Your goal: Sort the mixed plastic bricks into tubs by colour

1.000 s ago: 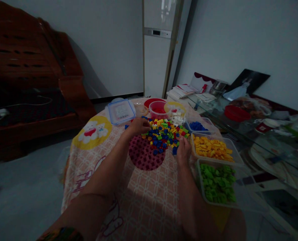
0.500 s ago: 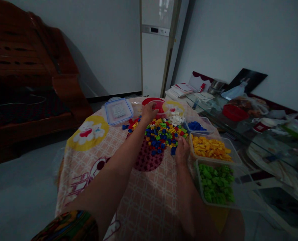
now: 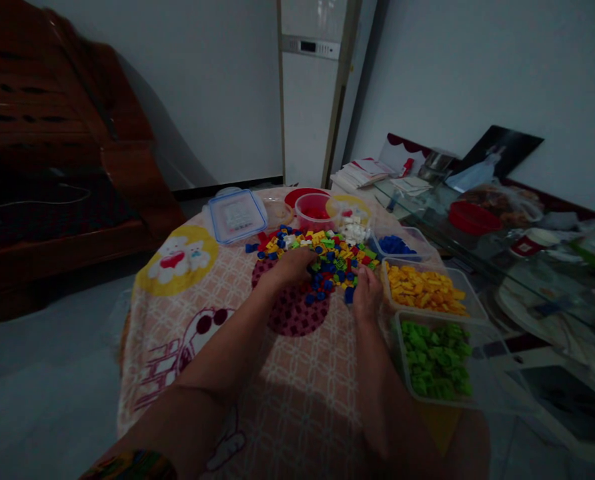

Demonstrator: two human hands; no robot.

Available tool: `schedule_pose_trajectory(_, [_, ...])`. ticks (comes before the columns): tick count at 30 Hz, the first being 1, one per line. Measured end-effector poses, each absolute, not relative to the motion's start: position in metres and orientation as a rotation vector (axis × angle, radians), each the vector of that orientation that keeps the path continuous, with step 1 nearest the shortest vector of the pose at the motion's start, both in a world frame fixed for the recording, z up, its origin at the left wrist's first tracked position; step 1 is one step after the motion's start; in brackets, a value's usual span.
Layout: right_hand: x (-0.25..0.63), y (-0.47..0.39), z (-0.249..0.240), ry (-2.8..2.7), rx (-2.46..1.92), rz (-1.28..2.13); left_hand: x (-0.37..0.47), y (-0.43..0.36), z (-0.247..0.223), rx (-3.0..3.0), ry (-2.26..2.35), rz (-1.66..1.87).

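A pile of small mixed-colour bricks (image 3: 335, 257) lies on the patterned tablecloth (image 3: 297, 393). At the pile's near left side is my left hand (image 3: 296, 265), its fingertips among the bricks; what they hold, if anything, is hidden. My right hand (image 3: 367, 290) rests at the pile's right edge with fingers drawn together, beside a blue brick (image 3: 349, 295); its grip is too dark to make out. Behind the pile stands a round clear tub (image 3: 316, 212) with red pieces in it. White bricks (image 3: 355, 230) form a small heap to the right of the tub.
Along the right edge sit clear boxes of blue bricks (image 3: 396, 245), yellow bricks (image 3: 425, 290) and green bricks (image 3: 435, 360). A blue-rimmed lid (image 3: 237, 217) lies at the back left. Further right is a cluttered glass table (image 3: 482, 250).
My left hand has moved from over the round tub back toward me, down to the brick pile. My right hand has stayed at the pile's right edge. The view has shifted slightly.
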State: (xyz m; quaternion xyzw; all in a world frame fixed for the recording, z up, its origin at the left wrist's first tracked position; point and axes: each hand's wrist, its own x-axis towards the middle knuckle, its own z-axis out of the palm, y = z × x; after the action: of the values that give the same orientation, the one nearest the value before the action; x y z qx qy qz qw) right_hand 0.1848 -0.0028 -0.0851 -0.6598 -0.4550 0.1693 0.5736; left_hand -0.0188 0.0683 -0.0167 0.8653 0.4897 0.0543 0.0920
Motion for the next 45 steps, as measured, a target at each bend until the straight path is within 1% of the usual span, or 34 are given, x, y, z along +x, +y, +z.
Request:
schedule_pose_trajectory(6, [0.185,-0.003,-0.084,-1.076,-1.527,0.389,-0.047,0.089,-0.022,2.441,1.514,0.469])
schedule_pose_trajectory(9, [0.185,-0.002,-0.085,-1.066,-1.531,0.395,-0.052,0.09,-0.016,2.376,1.521,0.547])
schedule_pose_trajectory(11, [0.185,-0.002,-0.086,-1.065,-1.532,0.388,-0.05,0.086,-0.009,2.391,1.503,0.488])
schedule_pose_trajectory(14, [0.185,-0.001,-0.085,-1.077,-1.53,0.383,-0.04,0.076,-0.002,2.435,1.482,0.262])
schedule_pose_trajectory(16, [0.185,-0.002,-0.085,-1.08,-1.534,0.389,-0.032,0.069,-0.001,2.455,1.473,0.118])
schedule_pose_trajectory(19, [0.185,-0.002,-0.085,-1.081,-1.527,0.395,-0.02,0.061,-0.004,2.499,1.469,-0.004])
schedule_pose_trajectory(25, [0.185,-0.002,-0.084,-1.071,-1.53,0.394,-0.02,0.06,-0.005,2.539,1.494,-0.067])
schedule_pose_trajectory(31, [0.185,-0.003,-0.083,-1.079,-1.535,0.387,-0.045,0.071,0.004,2.404,1.638,0.108])
schedule_pose_trajectory(34, [0.185,-0.003,-0.083,-1.085,-1.531,0.389,-0.042,0.069,0.006,2.393,1.607,0.186])
schedule_pose_trajectory(36, [0.185,-0.003,-0.083,-1.08,-1.532,0.393,-0.032,0.063,0.007,2.421,1.539,0.12])
schedule_pose_trajectory(38, [0.184,-0.002,-0.082,-1.074,-1.534,0.398,-0.021,0.056,0.008,2.461,1.498,-0.034])
schedule_pose_trajectory(41, [0.184,-0.003,-0.082,-1.075,-1.533,0.405,-0.006,0.045,0.011,2.497,1.533,-0.214])
schedule_pose_trajectory(45, [0.185,-0.003,-0.083,-1.076,-1.526,0.399,0.001,0.038,0.013,2.525,1.577,-0.268])
